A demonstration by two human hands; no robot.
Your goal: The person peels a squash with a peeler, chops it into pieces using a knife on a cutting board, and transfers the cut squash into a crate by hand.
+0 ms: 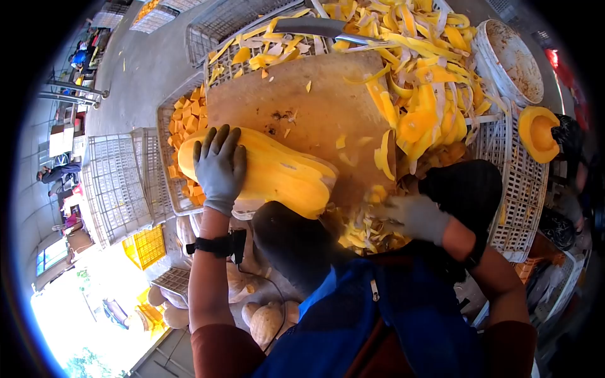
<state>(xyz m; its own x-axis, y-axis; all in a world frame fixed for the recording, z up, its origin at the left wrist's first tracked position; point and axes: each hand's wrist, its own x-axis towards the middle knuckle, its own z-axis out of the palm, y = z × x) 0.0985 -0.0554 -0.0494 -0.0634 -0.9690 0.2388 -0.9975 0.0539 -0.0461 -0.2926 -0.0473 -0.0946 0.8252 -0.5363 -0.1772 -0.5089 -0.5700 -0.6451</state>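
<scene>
A long peeled butternut squash (277, 170) lies across the front left of the wooden cutting board (296, 88). My left hand (219, 167), in a grey glove with dark fingertips, grips its left end from above. My right hand (416, 217), also gloved, is smeared by motion. It is low over a heap of peel scraps (362, 233) between my knees, so its fingers are unclear. A large knife (309, 26) rests among peels behind the board. Loose peel strips (384, 157) lie on the board's right edge.
Orange cubes fill a crate (162, 126) left of the board. Peels (435, 82) pile up at the right, near a stained white bucket (513, 60). A cut squash piece (539, 134) is beside another gloved person at far right. Whole squashes (268, 321) lie below.
</scene>
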